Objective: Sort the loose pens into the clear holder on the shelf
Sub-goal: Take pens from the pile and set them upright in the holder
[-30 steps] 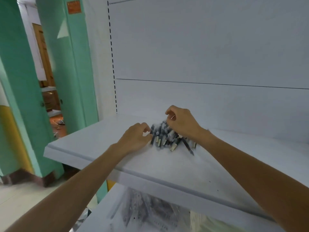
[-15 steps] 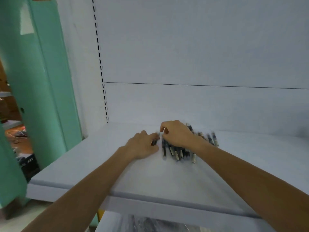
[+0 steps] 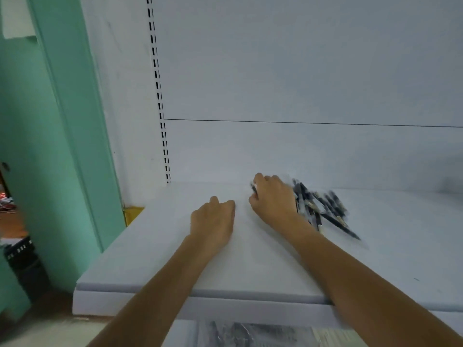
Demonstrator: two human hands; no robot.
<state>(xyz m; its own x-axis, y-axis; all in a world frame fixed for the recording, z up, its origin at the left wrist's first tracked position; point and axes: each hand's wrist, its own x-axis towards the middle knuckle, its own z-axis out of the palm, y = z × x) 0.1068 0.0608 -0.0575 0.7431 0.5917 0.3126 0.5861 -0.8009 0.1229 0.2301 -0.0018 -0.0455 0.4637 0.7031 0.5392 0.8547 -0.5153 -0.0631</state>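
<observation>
- white shelf at about chest height; both bare forearms reach in over its front edge.
- left hand: rests knuckles-up on the shelf, left of centre, with the fingers curled under the palm. what, if anything, sits inside the curl is hidden; cannot tell.
- right hand: just beyond and to the right of the left hand, a narrow gap between the two. thumb and forefinger are curled and pinch a dark pen, whose short end sticks out on the thumb side.
- pile of pens: lies flat on the shelf near the back panel, immediately right of the right hand and partly tucked behind its wrist. dark barrels with some pale caps or ends, fanned out, one long dark pen pointing toward the front right. motion blur, so no count.
- back panel: plain white, one thin horizontal seam.
- slotted upright: runs down the panel's left edge to the shelf corner.
- green door frame: stands left of the shelving.
- lower shelf: grey blurred contents, not identifiable.
</observation>
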